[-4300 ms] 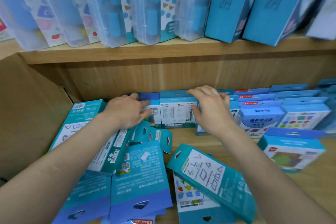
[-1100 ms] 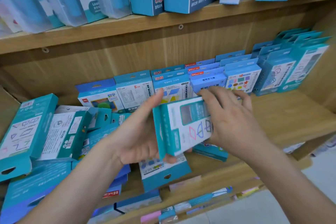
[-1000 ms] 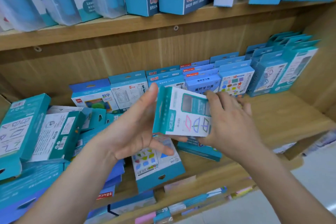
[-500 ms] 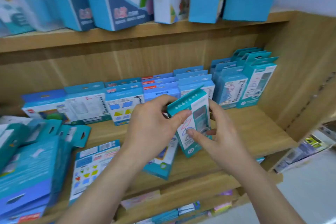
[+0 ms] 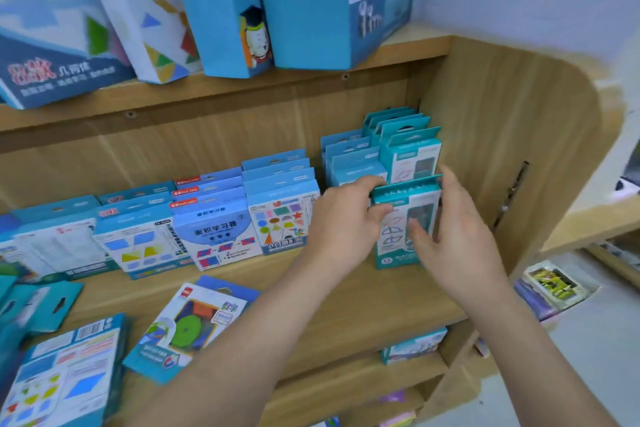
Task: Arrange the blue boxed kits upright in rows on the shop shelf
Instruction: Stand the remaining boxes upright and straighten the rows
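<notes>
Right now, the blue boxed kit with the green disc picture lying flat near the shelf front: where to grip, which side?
Probably pinch the blue boxed kit across its two long edges at mid-length, coming from above and the front. It lies flat, face up, askew on the wooden shelf, so only the edges offer purchase.

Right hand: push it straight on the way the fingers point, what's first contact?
The teal kit, which the right hand touches at its right edge and front. Past that, the row of upright teal kits stands just behind it; the gap between them is hard to judge from this view.
</notes>
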